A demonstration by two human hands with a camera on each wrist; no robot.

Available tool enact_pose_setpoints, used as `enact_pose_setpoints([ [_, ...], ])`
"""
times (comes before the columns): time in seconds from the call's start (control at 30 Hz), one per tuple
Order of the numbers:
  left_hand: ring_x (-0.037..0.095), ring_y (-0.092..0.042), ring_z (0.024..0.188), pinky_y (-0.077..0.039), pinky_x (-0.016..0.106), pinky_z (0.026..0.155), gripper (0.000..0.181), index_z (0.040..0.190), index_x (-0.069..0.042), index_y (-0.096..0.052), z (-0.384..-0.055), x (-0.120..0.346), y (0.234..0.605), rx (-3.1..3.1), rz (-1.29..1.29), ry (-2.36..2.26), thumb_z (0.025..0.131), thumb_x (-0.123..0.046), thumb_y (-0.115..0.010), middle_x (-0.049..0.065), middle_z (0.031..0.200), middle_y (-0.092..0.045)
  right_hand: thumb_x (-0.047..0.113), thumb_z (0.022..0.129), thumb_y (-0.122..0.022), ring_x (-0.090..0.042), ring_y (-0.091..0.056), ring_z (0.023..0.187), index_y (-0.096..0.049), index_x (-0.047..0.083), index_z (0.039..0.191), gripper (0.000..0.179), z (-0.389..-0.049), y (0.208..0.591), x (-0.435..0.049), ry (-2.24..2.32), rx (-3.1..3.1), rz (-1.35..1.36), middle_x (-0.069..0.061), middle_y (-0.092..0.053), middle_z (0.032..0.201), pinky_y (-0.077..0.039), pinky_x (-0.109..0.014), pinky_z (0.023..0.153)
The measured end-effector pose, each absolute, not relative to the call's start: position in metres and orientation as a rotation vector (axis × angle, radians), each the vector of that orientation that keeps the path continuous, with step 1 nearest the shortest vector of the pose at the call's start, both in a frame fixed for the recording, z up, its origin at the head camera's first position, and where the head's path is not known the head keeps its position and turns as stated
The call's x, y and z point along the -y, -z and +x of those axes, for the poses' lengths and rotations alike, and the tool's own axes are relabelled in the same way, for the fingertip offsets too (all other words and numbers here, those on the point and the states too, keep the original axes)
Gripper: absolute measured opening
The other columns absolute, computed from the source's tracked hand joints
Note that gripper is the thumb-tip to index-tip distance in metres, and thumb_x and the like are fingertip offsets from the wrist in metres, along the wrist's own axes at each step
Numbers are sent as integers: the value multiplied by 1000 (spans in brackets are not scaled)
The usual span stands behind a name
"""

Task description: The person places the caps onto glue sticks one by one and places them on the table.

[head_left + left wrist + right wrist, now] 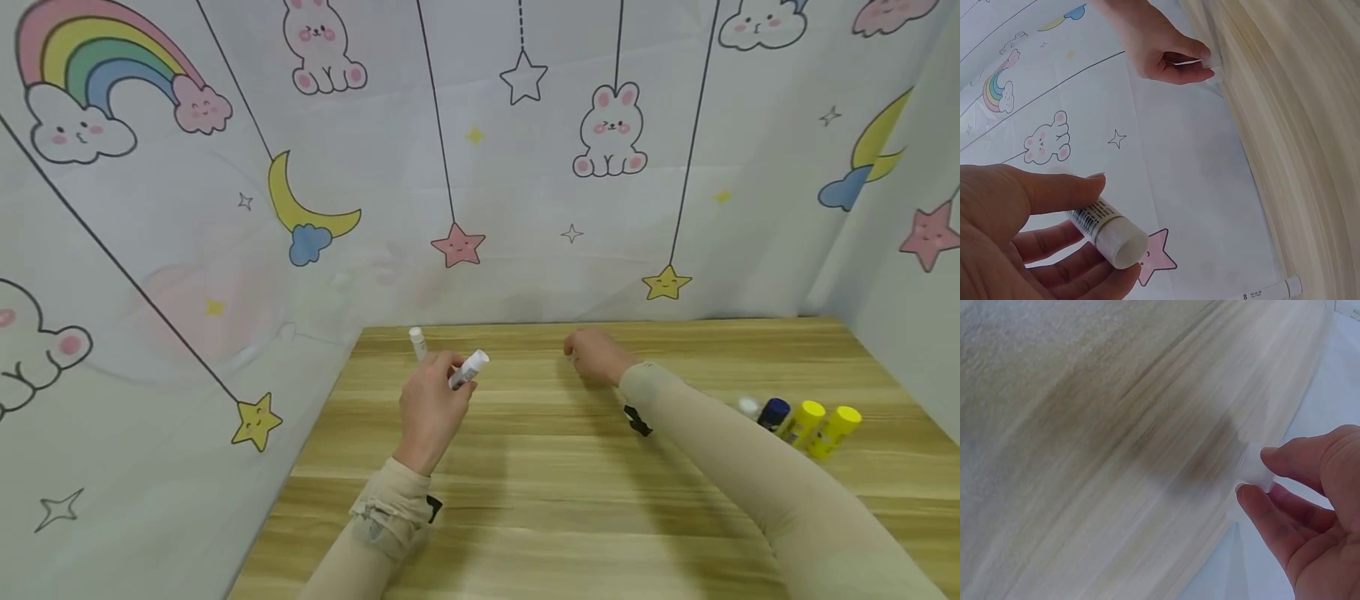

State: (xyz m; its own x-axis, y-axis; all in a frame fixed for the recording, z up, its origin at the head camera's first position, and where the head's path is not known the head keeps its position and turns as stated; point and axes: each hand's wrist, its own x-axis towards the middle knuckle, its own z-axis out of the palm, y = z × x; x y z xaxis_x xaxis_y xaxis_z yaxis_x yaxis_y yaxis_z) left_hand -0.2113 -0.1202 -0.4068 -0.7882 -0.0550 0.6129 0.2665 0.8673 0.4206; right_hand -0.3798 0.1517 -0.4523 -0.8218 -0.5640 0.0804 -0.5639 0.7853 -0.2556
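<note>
My left hand (435, 408) holds a white glue stick (1105, 230) above the table; a barcode shows on its side and its white end points away from the palm. Thumb and fingers of my right hand (597, 357) pinch a small, translucent white cap (1255, 467) low over the back of the table. In the head view that cap is mostly hidden behind the fingers. Behind the left hand a second white glue stick (417, 342) stands near the table's back left corner, its lower part covered by the hand.
On the right of the wooden table (540, 500), beyond my right forearm, stand two yellow glue sticks (834, 432), a dark blue-capped one (773, 414) and a white-topped one (747, 406), partly hidden by the sleeve. A printed curtain (525, 192) hangs along the back and left edges.
</note>
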Motion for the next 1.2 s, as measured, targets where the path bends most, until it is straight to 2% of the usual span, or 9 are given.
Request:
enact_pose_setpoints([
  [0.37, 24, -65, 71, -52, 42, 58, 28, 101, -10, -72, -214, 116, 405, 2412, -144, 638, 79, -15, -88, 7, 93, -67, -3, 93, -61, -35, -62, 116, -70, -1, 122, 31, -367, 436, -152, 492, -2952, -945, -16, -68, 123, -50, -48, 97],
  [0.97, 23, -65, 72, -52, 43, 58, 26, 102, -12, -73, -223, 104, 408, 2413, -131, 651, 79, -15, -87, 5, 89, -67, -2, 91, -66, -30, -65, 109, -72, 1, 117, 27, -355, 431, -162, 530, -3000, -1020, -12, -70, 114, -53, -45, 91],
  [1.2, 23, -65, 71, -52, 43, 57, 28, 103, -11, -73, -230, 96, 407, 2407, -125, 666, 79, -14, -87, 6, 90, -67, 0, 90, -67, -26, -66, 103, -74, 6, 115, 26, -353, 426, -168, 577, -3022, -1014, -9, -71, 112, -55, -42, 87],
])
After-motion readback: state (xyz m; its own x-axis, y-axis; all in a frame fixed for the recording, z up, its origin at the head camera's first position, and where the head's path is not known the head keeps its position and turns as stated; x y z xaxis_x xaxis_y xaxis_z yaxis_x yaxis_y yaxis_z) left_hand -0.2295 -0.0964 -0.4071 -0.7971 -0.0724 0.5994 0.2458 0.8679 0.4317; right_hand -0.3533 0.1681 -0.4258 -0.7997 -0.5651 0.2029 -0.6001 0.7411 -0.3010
